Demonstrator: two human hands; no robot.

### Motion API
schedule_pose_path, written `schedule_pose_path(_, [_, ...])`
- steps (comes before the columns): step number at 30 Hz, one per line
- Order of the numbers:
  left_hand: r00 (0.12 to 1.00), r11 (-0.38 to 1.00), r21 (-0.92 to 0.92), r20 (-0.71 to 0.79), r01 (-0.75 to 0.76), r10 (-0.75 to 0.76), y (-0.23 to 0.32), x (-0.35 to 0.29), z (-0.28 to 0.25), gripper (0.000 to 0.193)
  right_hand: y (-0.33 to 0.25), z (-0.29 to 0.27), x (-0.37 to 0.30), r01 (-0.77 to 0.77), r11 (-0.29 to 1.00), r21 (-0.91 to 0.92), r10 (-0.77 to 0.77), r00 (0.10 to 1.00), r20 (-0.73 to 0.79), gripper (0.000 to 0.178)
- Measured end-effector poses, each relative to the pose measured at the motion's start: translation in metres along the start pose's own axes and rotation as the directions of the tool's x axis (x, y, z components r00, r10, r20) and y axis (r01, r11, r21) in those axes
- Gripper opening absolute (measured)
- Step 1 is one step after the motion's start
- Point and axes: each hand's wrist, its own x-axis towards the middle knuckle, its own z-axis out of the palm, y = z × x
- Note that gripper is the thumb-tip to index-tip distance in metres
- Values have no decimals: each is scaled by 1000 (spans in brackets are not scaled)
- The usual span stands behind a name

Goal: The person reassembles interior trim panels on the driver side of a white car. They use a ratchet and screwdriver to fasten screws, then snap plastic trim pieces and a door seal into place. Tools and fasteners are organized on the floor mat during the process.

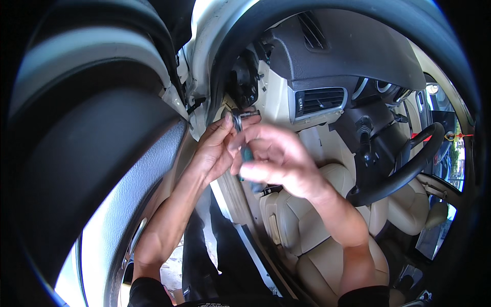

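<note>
My left hand is closed on a ratchet wrench, pinching its metal head between thumb and fingers. A short metal socket piece points right from that head. Part of the wrench's teal handle shows below, behind my right hand. My right hand is blurred by motion, its curled fingers and thumb close around the handle. Whether it grips the handle cannot be made out. Both hands are in the car's front door opening, beside the open end of the dashboard.
The open door with its trim panel stands at the left. At the right are a side air vent, the steering column and the steering wheel. A beige seat lies below. The door sill runs under my hands.
</note>
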Motion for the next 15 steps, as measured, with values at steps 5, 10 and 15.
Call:
schedule_pose_path(5, [992, 990, -53, 6, -128, 129, -3, 5, 3, 65, 38, -3, -19, 87, 926, -368, -118, 991, -62, 50])
schedule_pose_path(10, [993, 990, -77, -22, -121, 119, -8, 4, 3, 66, 44, -10, -21, 78, 813, -578, -138, 989, -61, 51])
schedule_pose_path(15, [985, 988, -61, -108, -139, 132, -1, 0, 22, 62, 5, 15, -20, -10, 971, -240, -20, 992, -121, 65])
